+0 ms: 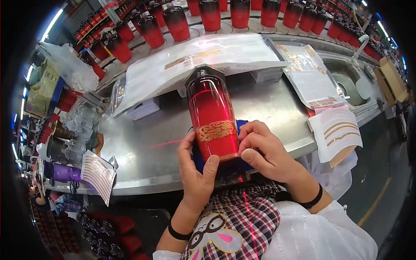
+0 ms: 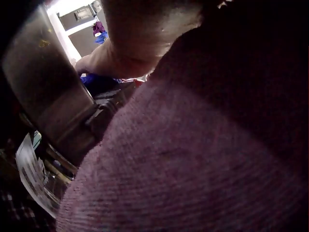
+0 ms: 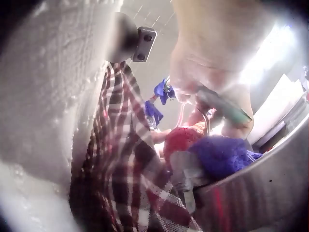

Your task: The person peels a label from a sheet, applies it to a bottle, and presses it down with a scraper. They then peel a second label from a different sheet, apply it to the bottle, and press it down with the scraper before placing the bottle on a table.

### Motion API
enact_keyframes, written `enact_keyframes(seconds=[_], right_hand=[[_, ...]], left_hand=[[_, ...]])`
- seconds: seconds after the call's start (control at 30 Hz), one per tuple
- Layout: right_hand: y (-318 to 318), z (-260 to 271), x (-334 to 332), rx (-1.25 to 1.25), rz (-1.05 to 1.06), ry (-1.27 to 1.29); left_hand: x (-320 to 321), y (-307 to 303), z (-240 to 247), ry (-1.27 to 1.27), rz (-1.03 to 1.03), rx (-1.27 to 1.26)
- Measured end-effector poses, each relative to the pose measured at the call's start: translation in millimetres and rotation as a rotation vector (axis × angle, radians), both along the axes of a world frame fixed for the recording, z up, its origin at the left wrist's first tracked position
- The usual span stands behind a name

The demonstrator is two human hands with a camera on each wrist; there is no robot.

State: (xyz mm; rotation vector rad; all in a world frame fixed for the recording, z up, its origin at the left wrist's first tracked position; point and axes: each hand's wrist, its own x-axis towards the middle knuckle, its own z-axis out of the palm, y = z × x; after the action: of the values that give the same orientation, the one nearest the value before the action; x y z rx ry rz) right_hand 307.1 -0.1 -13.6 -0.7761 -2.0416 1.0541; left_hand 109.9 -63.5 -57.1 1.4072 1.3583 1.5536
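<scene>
Both the left hand (image 1: 196, 171) and the right hand (image 1: 264, 149) are curling their fingers around the red glass (image 1: 212, 116), which is lying on the blue cloth (image 1: 242, 125).

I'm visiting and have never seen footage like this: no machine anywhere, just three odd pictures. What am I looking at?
No robot here: a person wears three cameras. The wide picture comes from the head, looking down; the two dim ones come from the wrists and mostly show fabric up close. The left hand and right hand hold a red glass vessel with a gold band, lying on a blue cloth on a metal table. Sheets of gold strips lie to the right, rows of red vessels behind.
</scene>
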Motion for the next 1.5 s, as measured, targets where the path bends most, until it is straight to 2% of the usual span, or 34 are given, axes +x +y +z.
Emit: enact_keyframes(seconds=[1.27,1.37,1.5], right_hand=[[-2.8,-2.0,-8.6,-0.001,-0.071,-0.015],[-2.9,-2.5,-8.9,-0.006,-0.071,-0.014],[-2.7,-1.5,-8.8,-0.004,-0.070,-0.021]], left_hand=[[0.2,0.2,0.8,0.063,0.007,0.031],[-2.2,-0.2,-5.0,-0.091,-0.039,0.046],[-3.3,-1.8,-5.0,-0.011,-0.025,0.040]])
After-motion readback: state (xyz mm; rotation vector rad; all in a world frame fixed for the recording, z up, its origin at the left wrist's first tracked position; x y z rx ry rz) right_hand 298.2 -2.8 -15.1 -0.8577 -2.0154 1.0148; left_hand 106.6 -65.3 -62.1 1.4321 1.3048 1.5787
